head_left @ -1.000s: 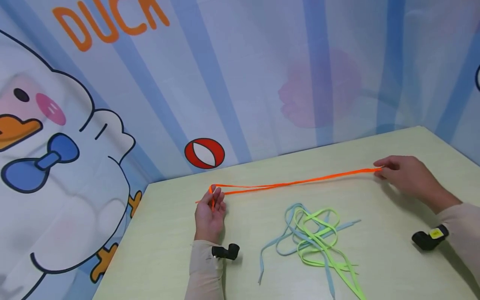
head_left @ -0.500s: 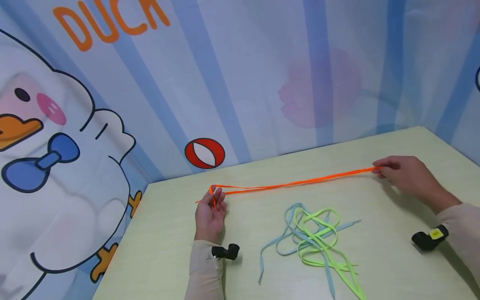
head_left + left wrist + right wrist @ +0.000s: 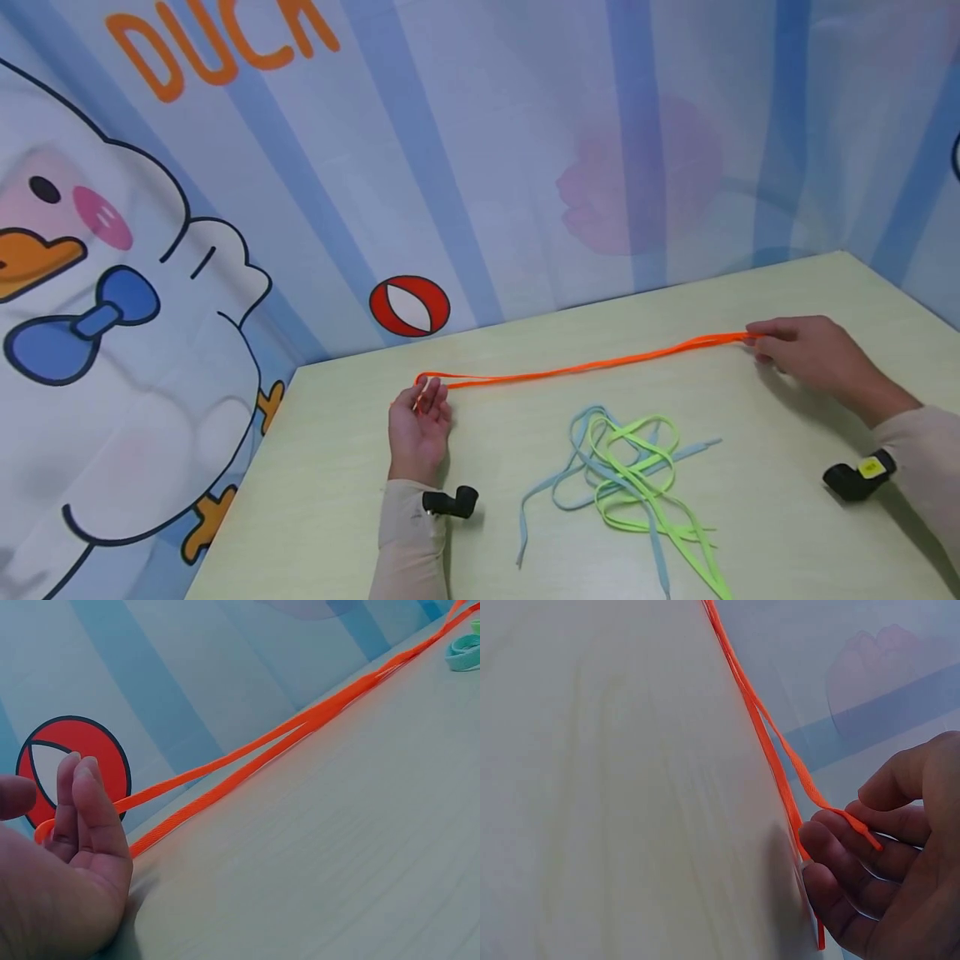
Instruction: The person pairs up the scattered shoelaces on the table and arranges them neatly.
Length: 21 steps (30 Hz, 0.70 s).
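Both hands hold a doubled orange shoelace (image 3: 600,364), stretched sideways just above the table. My left hand (image 3: 420,435) is palm up at its left end, and the lace loops around its bent fingers. In the left wrist view, two strands (image 3: 330,710) run from behind those fingers, with the thumb held apart. At the other end my right hand (image 3: 813,354) grips the lace ends. The right wrist view shows one tip lying across the fingers (image 3: 844,859) below the thumb, while the second strand passes behind them and its tip hangs below.
Light blue shoelaces (image 3: 551,481) and lime green shoelaces (image 3: 645,483) lie tangled in front, between the forearms. A pale wooden table (image 3: 315,500) meets a printed curtain (image 3: 510,150) with a duck on it. Black wrist cameras (image 3: 452,503) sit on both sleeves.
The lace piece that crossed the left palm has slipped mostly out of sight as the left fingers shifted slightly. Near the right hand, the strands have spread a little apart.
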Motion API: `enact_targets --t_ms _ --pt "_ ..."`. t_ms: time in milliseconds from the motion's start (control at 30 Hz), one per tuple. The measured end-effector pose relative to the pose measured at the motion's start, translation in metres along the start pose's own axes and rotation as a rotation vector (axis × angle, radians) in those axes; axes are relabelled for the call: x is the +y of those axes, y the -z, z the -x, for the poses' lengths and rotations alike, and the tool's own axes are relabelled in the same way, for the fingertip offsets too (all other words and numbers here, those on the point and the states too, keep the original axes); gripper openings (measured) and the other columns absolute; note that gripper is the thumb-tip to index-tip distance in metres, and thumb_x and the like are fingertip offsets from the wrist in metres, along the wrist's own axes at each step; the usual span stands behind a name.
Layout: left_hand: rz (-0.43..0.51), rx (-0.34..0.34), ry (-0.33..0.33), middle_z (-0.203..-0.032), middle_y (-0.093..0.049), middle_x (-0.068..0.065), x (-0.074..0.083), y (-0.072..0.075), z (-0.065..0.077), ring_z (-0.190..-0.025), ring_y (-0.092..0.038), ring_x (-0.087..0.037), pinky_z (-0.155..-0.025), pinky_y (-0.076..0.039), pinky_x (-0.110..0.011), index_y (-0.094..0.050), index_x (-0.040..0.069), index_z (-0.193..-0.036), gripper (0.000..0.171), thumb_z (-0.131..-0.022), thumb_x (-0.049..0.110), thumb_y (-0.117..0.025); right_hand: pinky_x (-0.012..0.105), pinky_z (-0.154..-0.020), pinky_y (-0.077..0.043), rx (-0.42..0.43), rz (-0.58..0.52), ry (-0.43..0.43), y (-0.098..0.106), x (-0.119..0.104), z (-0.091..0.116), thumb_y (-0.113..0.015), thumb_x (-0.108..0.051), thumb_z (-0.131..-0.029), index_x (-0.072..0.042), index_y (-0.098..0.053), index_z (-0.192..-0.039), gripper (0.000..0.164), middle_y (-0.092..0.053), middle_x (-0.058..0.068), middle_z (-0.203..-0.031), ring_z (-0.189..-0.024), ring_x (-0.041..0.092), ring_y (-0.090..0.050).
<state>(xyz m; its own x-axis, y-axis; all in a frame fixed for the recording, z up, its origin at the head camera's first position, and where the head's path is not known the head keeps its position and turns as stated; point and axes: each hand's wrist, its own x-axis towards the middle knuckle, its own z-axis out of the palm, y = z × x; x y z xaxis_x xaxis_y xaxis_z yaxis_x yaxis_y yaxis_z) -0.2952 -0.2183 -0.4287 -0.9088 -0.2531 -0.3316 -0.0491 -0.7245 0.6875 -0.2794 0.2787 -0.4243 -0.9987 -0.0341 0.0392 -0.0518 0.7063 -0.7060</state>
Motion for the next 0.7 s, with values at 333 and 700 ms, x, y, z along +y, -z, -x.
enact_targets --t_ms 333,700 --pt "0.072 -0.019 -0.013 -0.102 -0.071 -0.003 0.005 0.006 -0.002 -0.098 -0.065 -0.016 -0.085 -0.049 -0.026 -0.053 0.008 -0.125 0.027 -0.102 0.021 -0.046 0.032 -0.062 -0.047 -0.015 -0.025 -0.019 0.000 -0.001 -0.001 -0.050 -0.032 -0.103 0.008 -0.051 -0.140 0.054 -0.066 0.024 -0.118 -0.088 0.026 -0.061" --pt "0.088 0.016 -0.026 -0.132 -0.058 -0.007 0.016 0.012 -0.006 -0.107 -0.062 -0.017 -0.087 -0.050 -0.025 -0.053 0.008 -0.133 0.035 -0.103 0.025 -0.047 0.032 -0.063 -0.049 -0.019 -0.042 -0.021 -0.001 -0.001 -0.002 -0.050 -0.030 -0.103 0.009 -0.050 -0.140 0.054 -0.068 0.023 -0.116 -0.089 0.027 -0.064"
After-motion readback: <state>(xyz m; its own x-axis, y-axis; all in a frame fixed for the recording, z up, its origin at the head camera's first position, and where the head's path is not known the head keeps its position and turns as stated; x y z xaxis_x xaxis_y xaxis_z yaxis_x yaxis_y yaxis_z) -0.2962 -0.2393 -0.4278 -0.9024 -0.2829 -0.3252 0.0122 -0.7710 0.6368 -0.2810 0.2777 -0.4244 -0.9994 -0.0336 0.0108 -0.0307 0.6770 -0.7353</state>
